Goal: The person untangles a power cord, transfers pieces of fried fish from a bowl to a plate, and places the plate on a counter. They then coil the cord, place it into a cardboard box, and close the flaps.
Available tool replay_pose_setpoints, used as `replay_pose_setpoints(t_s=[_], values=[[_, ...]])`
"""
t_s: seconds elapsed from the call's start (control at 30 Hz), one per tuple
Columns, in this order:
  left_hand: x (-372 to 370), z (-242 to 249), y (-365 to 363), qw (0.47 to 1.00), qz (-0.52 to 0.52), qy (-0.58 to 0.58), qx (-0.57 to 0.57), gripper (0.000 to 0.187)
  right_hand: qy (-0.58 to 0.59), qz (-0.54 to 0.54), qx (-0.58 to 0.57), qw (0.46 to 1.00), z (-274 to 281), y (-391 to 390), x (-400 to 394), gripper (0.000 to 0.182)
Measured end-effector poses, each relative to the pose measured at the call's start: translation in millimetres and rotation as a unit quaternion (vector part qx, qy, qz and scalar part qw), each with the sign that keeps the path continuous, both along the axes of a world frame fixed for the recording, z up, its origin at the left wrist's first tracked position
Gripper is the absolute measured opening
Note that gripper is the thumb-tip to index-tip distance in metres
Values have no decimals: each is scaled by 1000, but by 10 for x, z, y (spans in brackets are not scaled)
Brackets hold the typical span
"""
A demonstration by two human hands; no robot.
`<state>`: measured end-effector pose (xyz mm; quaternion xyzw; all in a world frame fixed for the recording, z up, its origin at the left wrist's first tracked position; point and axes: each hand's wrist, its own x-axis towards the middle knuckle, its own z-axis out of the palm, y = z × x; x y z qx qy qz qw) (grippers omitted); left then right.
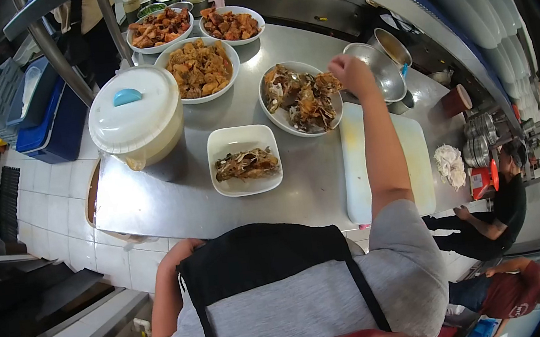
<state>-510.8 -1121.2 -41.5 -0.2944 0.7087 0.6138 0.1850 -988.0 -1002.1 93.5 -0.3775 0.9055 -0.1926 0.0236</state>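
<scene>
Steel surface (299, 185) is filling the middle of the frame, with tiled floor showing at the left and two other people sitting at the lower right.

The right hand (351, 72) is reaching out at full arm's length, up the centre-right of the frame, fingers pinched together on a piece of fried food at the right rim of the oval plate (300, 99). The forearm is lying over the white cutting board (359, 184), which is running to the surface's near edge. A metal bowl (380, 69) is sitting just beside the hand, on its right.

The left hand (182, 250) is resting low against the black apron (261, 264), at the lower left; I cannot tell whether it is clenched or loose.

A square dish (244, 160) with a little food is sitting below the plate, near the front edge. A lidded bucket (136, 117) is standing at the surface's left edge. Three heaped bowls (199, 69) are crowding the upper centre. Bare steel is lying open between dish, bucket and front edge.
</scene>
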Motion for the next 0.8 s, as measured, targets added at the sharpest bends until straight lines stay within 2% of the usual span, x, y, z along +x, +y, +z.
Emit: replay_pose_setpoints(t_s=[0.03, 0.13, 0.23, 0.33, 0.53, 0.63, 0.73, 0.8], values=[[12, -36, 7, 1000, 7, -2, 6, 20, 23, -13, -13, 1000, 40, -41, -118, 30], [27, -48, 13, 1000, 12, 6, 7, 21, 50, 3, 190, 981, -70, -220, -476, 39], [-12, 82, 30, 1000, 4, 27, -8, 21, 38, 31, 330, 943, -144, -317, -447, 45], [-14, 68, 29, 1000, -6, 23, -19, 21, 32, 1, 345, 938, -76, -347, -302, 42], [9, -1, -12, 998, -33, 43, -27, 22, 59, 60, 284, 955, -280, -266, -595, 36], [18, -16, -2, 998, -33, 41, -31, 22, 10, 64, 200, 978, -304, -132, -714, 35], [-21, 84, 8, 999, -25, 39, -23, 22, -45, 58, 161, 984, -303, -49, -761, 34], [-32, 116, 18, 999, -19, 35, -11, 22, -56, 54, 179, 981, -274, -35, -732, 38]])
